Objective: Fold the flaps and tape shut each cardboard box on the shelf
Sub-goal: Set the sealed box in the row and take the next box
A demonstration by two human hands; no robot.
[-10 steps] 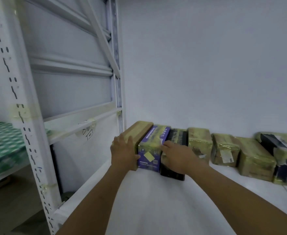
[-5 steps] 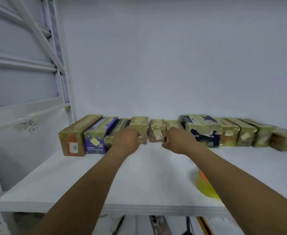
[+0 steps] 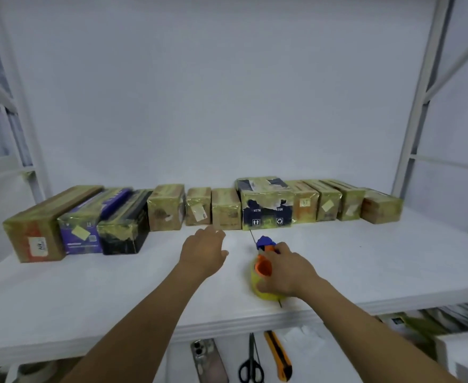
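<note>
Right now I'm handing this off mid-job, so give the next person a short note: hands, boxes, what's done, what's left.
Left hand: open, over the shelf, holding nothing.
Right hand: grips the tape dispenser, on the shelf in front of the boxes.
Boxes: one row along the back of the shelf, flaps down.
Done: every box in view looks taped.
Left: no open box shows; check the far sides.
</note>
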